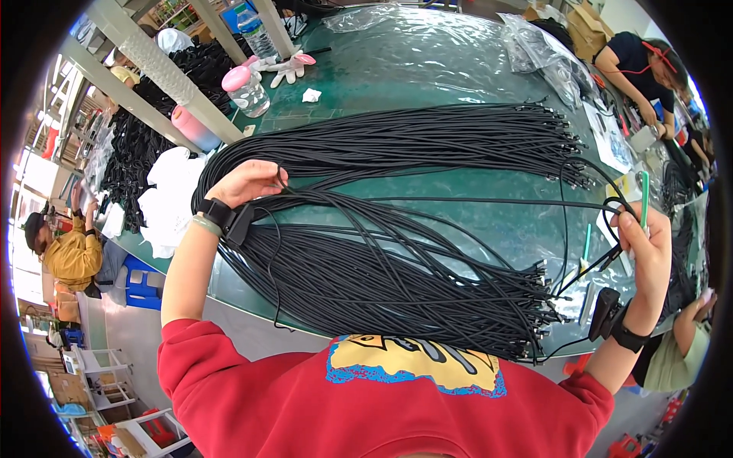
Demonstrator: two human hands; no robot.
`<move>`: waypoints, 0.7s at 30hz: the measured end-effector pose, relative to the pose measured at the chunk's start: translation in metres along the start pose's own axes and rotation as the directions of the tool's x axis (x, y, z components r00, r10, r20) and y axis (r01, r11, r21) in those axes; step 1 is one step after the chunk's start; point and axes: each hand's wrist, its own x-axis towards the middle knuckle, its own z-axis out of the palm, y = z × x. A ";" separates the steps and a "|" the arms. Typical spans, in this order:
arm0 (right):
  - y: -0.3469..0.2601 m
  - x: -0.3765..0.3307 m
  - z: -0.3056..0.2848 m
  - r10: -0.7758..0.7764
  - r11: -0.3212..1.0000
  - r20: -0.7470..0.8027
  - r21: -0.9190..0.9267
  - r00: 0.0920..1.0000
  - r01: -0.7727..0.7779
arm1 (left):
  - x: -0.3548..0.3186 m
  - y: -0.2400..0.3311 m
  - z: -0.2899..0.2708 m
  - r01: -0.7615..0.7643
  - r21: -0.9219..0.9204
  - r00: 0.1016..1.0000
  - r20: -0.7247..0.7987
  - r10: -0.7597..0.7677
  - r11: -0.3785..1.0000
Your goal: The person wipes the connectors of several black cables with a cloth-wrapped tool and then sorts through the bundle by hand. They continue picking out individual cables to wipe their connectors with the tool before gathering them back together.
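A large U-shaped bundle of black cables (366, 141) lies across the table, its ends with small connectors gathered at the right. My left hand (248, 183), near the bend of the bundle, pinches a black cable between thumb and fingers. One cable (473, 201) runs almost straight from there over the bundle to the right. My right hand (645, 237) is closed on looped black cable at the table's right side. A slim green strip (645, 195) sticks up by its fingers; whether the hand grips it too, I cannot tell.
Grey posts (172, 72) stand at the left, beside a pink-lidded bottle (248, 95), a pink-blue bottle (195, 128) and white gloves (286, 69). Clear plastic sheeting (412, 38) covers the far table (343, 88). Co-workers sit at the right (634, 69) and left (76, 256).
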 end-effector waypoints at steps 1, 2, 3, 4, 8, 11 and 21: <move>0.000 0.001 0.000 -0.004 1.000 -0.001 -0.003 1.000 0.004 | 0.002 0.002 0.001 0.079 -0.126 0.995 -0.048 -0.085 0.989; -0.001 0.002 0.000 -0.006 1.000 0.002 -0.004 1.000 0.006 | 0.002 0.003 0.003 0.148 -0.253 0.981 -0.084 -0.175 0.956; -0.002 0.002 0.000 -0.005 1.000 0.014 -0.006 1.000 0.005 | 0.003 0.003 0.005 0.147 -0.256 0.981 -0.086 -0.174 0.955; -0.003 0.002 0.000 -0.004 1.000 0.026 -0.008 1.000 0.004 | 0.003 0.005 0.010 0.160 -0.082 0.968 -0.180 -0.173 0.984; 0.000 0.002 -0.002 0.022 0.999 0.035 -0.034 0.999 -0.021 | -0.006 0.011 0.027 0.132 0.125 0.917 -0.391 -0.073 0.983; 0.004 0.005 -0.002 0.032 0.998 0.019 -0.055 0.999 -0.031 | -0.027 0.004 0.040 -0.067 -0.143 0.880 -0.476 -0.009 0.987; 0.011 0.022 -0.014 0.082 0.975 -0.160 -0.192 0.984 -0.113 | -0.082 0.002 0.048 0.030 -0.297 0.978 -0.190 -0.091 0.954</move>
